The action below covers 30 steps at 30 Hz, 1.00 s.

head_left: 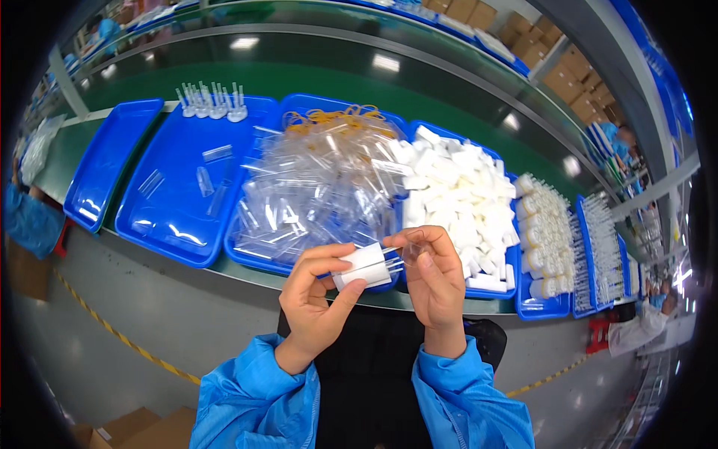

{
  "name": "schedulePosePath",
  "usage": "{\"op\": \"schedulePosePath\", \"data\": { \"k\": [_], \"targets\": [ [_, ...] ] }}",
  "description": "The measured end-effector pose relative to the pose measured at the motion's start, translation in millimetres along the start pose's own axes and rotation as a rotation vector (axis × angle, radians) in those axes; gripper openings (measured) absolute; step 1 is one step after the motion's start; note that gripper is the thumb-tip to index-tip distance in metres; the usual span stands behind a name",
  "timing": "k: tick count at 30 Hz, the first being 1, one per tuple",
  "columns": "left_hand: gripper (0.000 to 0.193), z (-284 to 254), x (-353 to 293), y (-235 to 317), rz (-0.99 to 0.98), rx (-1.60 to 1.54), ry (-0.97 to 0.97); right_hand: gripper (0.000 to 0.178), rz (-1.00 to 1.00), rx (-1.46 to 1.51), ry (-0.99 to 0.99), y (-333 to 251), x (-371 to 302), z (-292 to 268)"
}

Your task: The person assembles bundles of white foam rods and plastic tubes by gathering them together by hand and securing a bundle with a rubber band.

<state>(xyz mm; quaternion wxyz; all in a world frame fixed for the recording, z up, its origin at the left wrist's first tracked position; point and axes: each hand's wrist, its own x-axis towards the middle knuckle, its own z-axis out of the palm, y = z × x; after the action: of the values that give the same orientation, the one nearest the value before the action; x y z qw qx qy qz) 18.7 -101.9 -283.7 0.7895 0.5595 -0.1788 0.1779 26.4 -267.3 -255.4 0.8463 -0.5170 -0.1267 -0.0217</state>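
My left hand (318, 293) is closed round a white cylindrical piece (362, 267), its thumb below and fingers on top. Thin transparent stems (393, 263) stick out of that piece's right end. At the other end of the stems, my right hand (434, 278) pinches a round transparent plastic part (413, 255) between thumb and fingers. Both hands meet just in front of a blue tray (238, 251) heaped with transparent plastic sleeves (299, 187). How far the stems reach into the white piece is hidden.
White cylindrical pieces (456, 194) fill a tray right of centre. Orange bands (336, 117) lie behind the sleeves. A left tray (176, 179) holds several loose sleeves and stemmed parts (213, 105). Finished-looking white-and-transparent units (546, 232) stand at right. Behind runs a green conveyor belt (299, 63).
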Motion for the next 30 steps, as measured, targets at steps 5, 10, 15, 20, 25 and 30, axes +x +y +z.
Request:
{"op": "schedulePosePath", "data": {
  "k": [5, 10, 15, 20, 25, 30],
  "targets": [
    [0.028, 14, 2, 2, -0.048, 0.126, -0.113, 0.03, -0.156, -0.063, -0.066, -5, -11, -11],
    [0.03, 22, 0, 2, -0.135, 0.242, -0.185, 0.029, -0.257, -0.089, -0.151, -11, -18, -15],
    [0.032, 24, -3, -2, -0.156, 0.087, -0.183, 0.03, -0.393, -0.174, -0.037, -17, -23, -19],
    [0.033, 26, -1, -2, -0.186, 0.052, -0.231, 0.031, -0.373, -0.347, -0.012, -15, -33, -21],
    [0.03, 23, 0, 0, -0.276, 0.019, -0.288, 0.029, -0.44, -0.536, -0.039, -18, -35, -24],
    [0.026, 18, 0, -2, -0.393, -0.206, -0.192, 0.026, -0.383, -0.595, -0.102, -32, -39, -30]
  ]
}}
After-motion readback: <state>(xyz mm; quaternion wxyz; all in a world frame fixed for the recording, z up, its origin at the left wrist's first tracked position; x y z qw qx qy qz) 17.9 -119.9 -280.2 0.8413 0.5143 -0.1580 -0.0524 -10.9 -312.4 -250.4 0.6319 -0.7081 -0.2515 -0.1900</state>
